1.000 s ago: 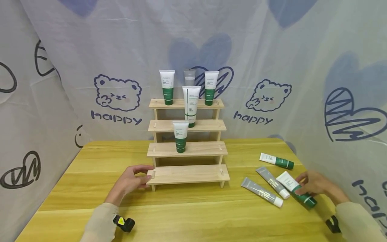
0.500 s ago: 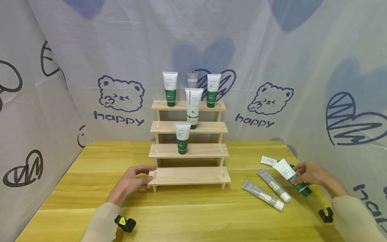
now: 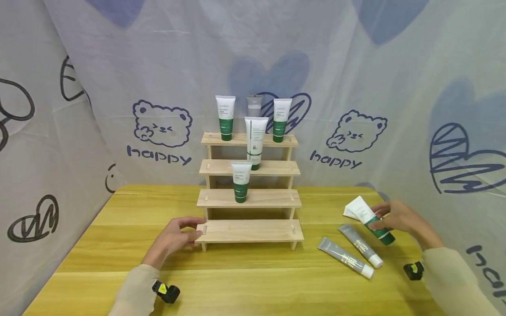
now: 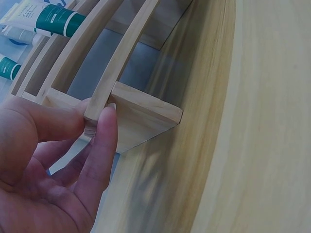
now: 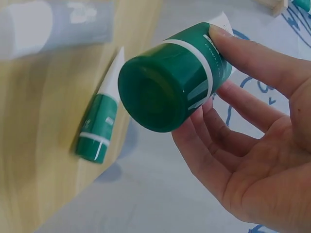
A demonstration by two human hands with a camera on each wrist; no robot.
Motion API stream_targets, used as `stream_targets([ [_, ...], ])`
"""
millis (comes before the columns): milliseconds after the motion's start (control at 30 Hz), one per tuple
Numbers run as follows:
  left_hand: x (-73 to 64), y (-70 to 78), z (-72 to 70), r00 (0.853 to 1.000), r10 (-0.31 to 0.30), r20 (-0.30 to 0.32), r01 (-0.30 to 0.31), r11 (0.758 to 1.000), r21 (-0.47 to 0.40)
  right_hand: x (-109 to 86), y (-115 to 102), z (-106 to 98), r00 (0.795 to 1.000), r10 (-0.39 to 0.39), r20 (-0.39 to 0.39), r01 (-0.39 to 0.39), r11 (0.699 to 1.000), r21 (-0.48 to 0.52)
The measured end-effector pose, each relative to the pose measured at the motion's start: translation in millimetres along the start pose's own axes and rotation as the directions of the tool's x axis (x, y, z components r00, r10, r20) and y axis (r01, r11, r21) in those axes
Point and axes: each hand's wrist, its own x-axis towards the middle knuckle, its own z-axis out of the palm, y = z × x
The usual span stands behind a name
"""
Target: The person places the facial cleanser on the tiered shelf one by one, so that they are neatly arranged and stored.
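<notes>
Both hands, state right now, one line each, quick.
Left hand: closed, pinching the left end of the lowest wooden shelf.
Right hand: closed, holding a white-and-green tube.

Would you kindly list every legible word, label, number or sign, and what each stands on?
"happy": curtain, under the left bear drawing.
"happy": curtain, under the right bear drawing.
"ha", then cut off: curtain, lower right.
Too small or blurred: print on the standing tubes, lying tubes, the tube in the right hand, and the yellow wrist marks.
</notes>
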Motion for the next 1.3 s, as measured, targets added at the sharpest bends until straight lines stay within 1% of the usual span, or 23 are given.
stream_targets([
  [233, 0.3, -0.2, 0.7, 1.000, -0.005, -0.004, 0.005, 1.000, 0.003, 6.0, -18.6, 6.6, 0.998, -0.050, -0.043, 0.049, 0.999, -0.015],
  [367, -0.3, -0.2, 0.7, 1.000, -0.008, -0.003, 0.008, 1.000, 0.009, 8.6, -31.7, 11.9, 0.995, -0.086, -0.059, 0.087, 0.996, 0.025],
  [533, 0.1, 0.6, 0.5, 1.000, -0.008, -0.001, 0.008, 1.000, 0.015, 10.3, -52.2, 17.9, 0.991, -0.108, -0.073, 0.113, 0.991, 0.066],
  [633, -0.2, 0.5, 0.5, 1.000, -0.001, 0.005, 0.001, 1.000, 0.017, 12.4, -65.5, 20.1, 0.990, -0.116, -0.085, 0.120, 0.992, 0.045],
  [767, -0.9, 0.7, 1.1, 1.000, -0.002, 0.008, 0.002, 1.000, 0.018, 16.1, -81.6, 24.9, 0.987, -0.125, -0.098, 0.131, 0.990, 0.052],
  [900, -1.2, 0.8, 1.2, 1.000, -0.001, 0.011, 0.001, 1.000, 0.014, 22.1, -93.5, 32.5, 0.982, -0.155, -0.106, 0.167, 0.979, 0.115],
  [1067, 0.1, -0.2, 0.7, 1.000, -0.003, 0.012, 0.003, 1.000, 0.010, 28.6, -107.4, 39.7, 0.981, -0.157, -0.117, 0.177, 0.967, 0.184],
  [1167, 0.7, -0.1, 0.5, 1.000, -0.004, 0.011, 0.004, 1.000, 0.005, 29.6, -116.3, 43.1, 0.974, -0.176, -0.142, 0.202, 0.958, 0.202],
  [1300, 0.4, -0.9, 0.7, 1.000, 0.003, 0.015, -0.003, 1.000, 0.000, 30.4, -126.0, 48.3, 0.960, -0.212, -0.182, 0.250, 0.942, 0.224],
])
